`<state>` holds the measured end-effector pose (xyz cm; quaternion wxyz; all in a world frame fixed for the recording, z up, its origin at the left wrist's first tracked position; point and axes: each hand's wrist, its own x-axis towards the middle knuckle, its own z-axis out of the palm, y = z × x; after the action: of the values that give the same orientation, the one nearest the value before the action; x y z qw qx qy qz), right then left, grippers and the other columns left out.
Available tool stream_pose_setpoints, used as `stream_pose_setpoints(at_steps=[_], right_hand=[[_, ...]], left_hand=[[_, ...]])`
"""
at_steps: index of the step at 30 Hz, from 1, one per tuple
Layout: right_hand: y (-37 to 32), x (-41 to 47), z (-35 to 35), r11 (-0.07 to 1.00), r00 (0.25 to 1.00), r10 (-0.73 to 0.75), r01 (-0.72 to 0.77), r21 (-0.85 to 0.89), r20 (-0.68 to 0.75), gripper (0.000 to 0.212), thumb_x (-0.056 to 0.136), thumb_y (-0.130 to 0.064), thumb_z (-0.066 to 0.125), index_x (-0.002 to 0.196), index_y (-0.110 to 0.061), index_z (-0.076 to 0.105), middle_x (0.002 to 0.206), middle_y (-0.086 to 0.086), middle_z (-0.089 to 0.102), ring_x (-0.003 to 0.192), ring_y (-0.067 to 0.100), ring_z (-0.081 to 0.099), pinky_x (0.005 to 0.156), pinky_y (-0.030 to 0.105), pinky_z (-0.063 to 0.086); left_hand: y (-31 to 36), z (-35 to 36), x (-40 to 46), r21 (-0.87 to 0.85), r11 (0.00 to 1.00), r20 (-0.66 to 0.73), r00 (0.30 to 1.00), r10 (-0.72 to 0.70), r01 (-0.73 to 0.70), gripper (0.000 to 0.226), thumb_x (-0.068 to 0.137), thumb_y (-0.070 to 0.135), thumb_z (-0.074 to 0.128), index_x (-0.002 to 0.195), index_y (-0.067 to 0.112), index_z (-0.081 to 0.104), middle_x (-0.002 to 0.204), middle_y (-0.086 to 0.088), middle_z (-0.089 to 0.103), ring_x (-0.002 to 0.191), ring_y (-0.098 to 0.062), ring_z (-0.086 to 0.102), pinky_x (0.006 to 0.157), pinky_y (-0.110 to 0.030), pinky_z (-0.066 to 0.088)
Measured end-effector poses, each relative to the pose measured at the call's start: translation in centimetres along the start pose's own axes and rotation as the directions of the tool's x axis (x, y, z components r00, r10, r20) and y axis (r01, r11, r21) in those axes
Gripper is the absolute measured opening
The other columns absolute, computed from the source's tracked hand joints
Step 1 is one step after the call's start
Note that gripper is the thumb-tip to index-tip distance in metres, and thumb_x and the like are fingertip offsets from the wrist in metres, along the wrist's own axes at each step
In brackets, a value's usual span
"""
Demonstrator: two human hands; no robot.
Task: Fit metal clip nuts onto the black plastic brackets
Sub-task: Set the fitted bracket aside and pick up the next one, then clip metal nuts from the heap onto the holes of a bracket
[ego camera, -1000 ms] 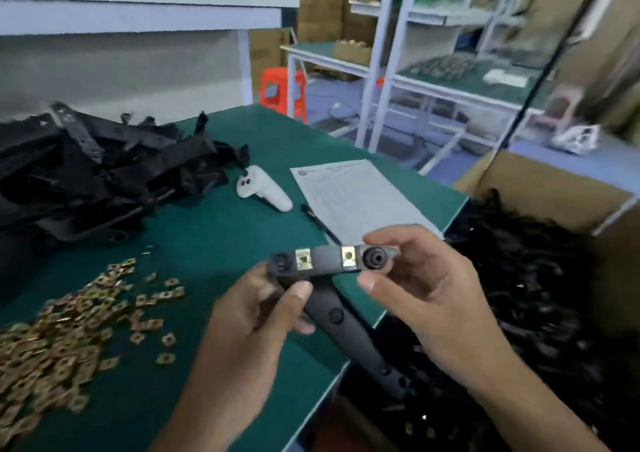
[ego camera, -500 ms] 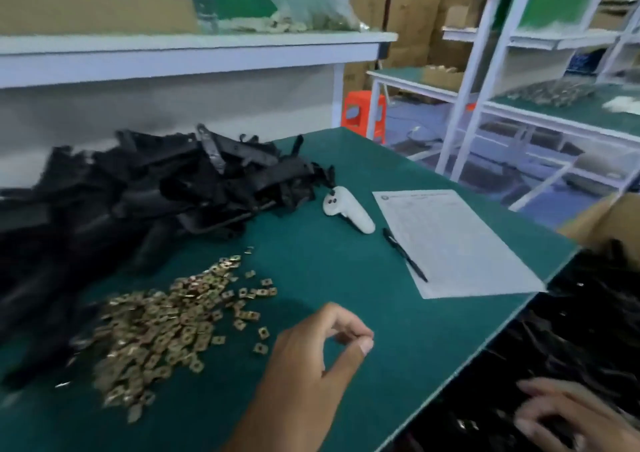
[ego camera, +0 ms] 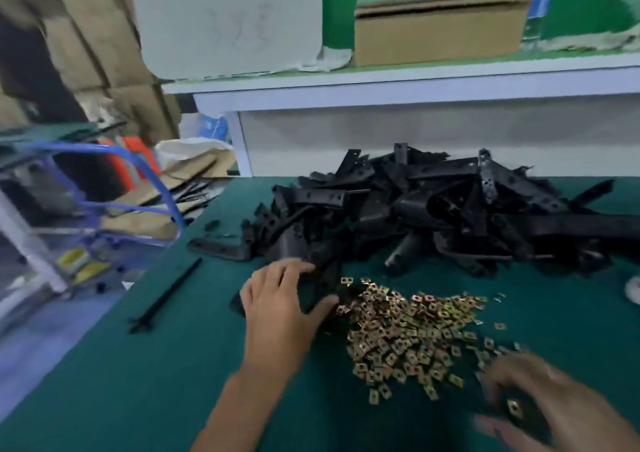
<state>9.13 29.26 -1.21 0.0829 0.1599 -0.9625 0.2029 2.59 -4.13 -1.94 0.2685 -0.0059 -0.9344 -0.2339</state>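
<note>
On the left, off the table's edge, stand a blue-framed trolley (ego camera: 138, 188) and flattened cardboard on the floor; a thin black rod (ego camera: 166, 296) lies alone on the green table mat (ego camera: 121, 382), pointing from seven o'clock to one o'clock.

The left hand (ego camera: 277, 309) reaches to twelve o'clock, its fingers and thumb curled round a black plastic bracket (ego camera: 318, 289) at the near edge of the bracket pile (ego camera: 433, 216). What shows of the bracket's long axis seems to run roughly from seven o'clock toward one o'clock, its far end against the pile, though the hand hides much of it. This is the relation the next move turns on: the clip nuts (ego camera: 408, 327) lie at three o'clock from that grip, the nearest ones just beside the thumb, so the bracket probably only needs lifting clear and turning toward them.

The pile spreads across the back of the mat from eleven to two o'clock, the nuts scattered in front of it, touching its near edge.

The right hand (ego camera: 554, 403), at five o'clock, is blurred. It hovers at the nuts' near-right fringe with a dark piece bearing one brass nut (ego camera: 514, 408) under its fingers; whether it grips that piece I cannot tell. It is nearer the loose nuts' near edge, so picking a nut likely falls to it.

Behind, a white shelf (ego camera: 415, 84) carries a cardboard box (ego camera: 440, 32) before a green wall.
</note>
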Motion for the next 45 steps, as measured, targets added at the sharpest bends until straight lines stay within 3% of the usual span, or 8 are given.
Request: stream_pose_setpoints(at_steps=[5,12,19,26,29,32,34,45], right_hand=[[-3.0,4.4,4.1,0.976,0.907,-0.212,0.217,0.027,0.363,0.068,0.071,-0.097,0.025,0.135,-0.075,0.014,0.135,-0.035,0.016,0.126,-0.007,0.018,0.112,0.028,0.023],[-3.4,5.9,5.9,0.990,0.951,-0.135,0.139,0.005,0.277,0.039,0.099,-0.058,0.047,0.137,-0.052,0.044,0.132,-0.025,0.035,0.125,0.001,0.033,0.106,0.021,0.026],[-3.4,5.6,5.6,0.975,0.986,-0.074,0.040,0.218,0.149,0.018,0.095,-0.033,0.068,0.110,-0.041,0.065,0.106,-0.032,0.039,0.101,-0.013,0.047,0.080,0.003,0.035],[-3.2,5.0,4.0,0.902,0.992,0.096,-0.050,0.429,-0.085,0.006,0.085,-0.036,0.073,0.090,-0.040,0.071,0.096,-0.028,0.069,0.091,-0.009,0.064,0.077,0.004,0.043],[-3.3,5.3,3.6,0.646,0.963,0.259,-0.230,0.728,0.075,0.015,0.076,-0.045,0.073,0.089,-0.038,0.076,0.082,-0.010,0.073,0.070,-0.004,0.063,0.062,0.010,0.046],[-3.1,5.8,3.7,-0.136,0.894,0.278,-0.324,0.936,0.350,0.023,0.075,-0.025,0.074,0.095,-0.017,0.080,0.085,0.005,0.069,0.072,0.009,0.065,0.057,0.020,0.052],[-3.0,6.0,3.5,-0.385,0.875,0.236,-0.316,0.867,0.423,0.025,0.081,-0.016,0.069,0.103,-0.010,0.079,0.085,0.005,0.066,0.070,0.013,0.065,0.053,0.023,0.053],[-2.4,6.0,3.1,-0.397,0.851,0.097,-0.443,0.804,0.516,0.034,0.090,-0.007,0.063,0.123,-0.002,0.070,0.098,0.009,0.069,0.061,0.009,0.050,0.048,0.019,0.038]], left_hand=[[-1.0,1.4,-0.1,-0.026,0.995,0.052,0.994,0.095,-0.094,0.028,0.084,0.043,0.076,0.109,0.031,0.072,0.104,0.018,0.071,0.097,-0.011,0.065,0.099,-0.037,0.045],[1.2,0.5,-0.2,-0.529,0.845,-0.428,0.884,-0.189,-0.075,0.019,0.088,0.037,0.068,0.101,0.047,0.060,0.098,0.035,0.064,0.091,0.010,0.063,0.075,-0.001,0.044],[2.6,2.6,-2.3,-0.467,0.853,-0.326,0.942,0.080,-0.234,0.060,0.070,0.013,0.079,0.105,0.054,0.053,0.103,0.033,0.066,0.096,0.010,0.065,0.085,-0.005,0.046],[3.5,3.6,-2.8,-0.432,0.806,-0.260,0.911,0.319,-0.405,0.022,0.086,0.030,0.064,0.092,0.032,0.043,0.110,0.030,0.060,0.103,0.008,0.054,0.084,-0.007,0.038],[4.2,3.5,-3.1,-0.565,0.757,-0.294,0.937,0.188,-0.329,0.024,0.093,0.028,0.055,0.098,0.041,0.034,0.114,0.032,0.063,0.102,0.004,0.063,0.074,-0.014,0.049],[4.4,3.6,-3.3,-0.639,0.732,-0.287,0.956,0.058,-0.236,0.018,0.096,0.031,0.052,0.099,0.040,0.037,0.118,0.028,0.068,0.091,0.004,0.069,0.061,-0.028,0.056],[4.3,3.6,-3.1,-0.650,0.725,-0.282,0.958,0.050,-0.230,0.015,0.097,0.033,0.051,0.100,0.040,0.038,0.121,0.024,0.068,0.098,-0.001,0.069,0.071,-0.026,0.056],[4.5,3.9,-3.1,-0.621,0.672,-0.242,0.914,0.324,-0.403,0.029,0.100,0.017,0.048,0.110,0.043,0.041,0.142,0.004,0.053,0.118,-0.023,0.066,0.087,-0.041,0.054]])
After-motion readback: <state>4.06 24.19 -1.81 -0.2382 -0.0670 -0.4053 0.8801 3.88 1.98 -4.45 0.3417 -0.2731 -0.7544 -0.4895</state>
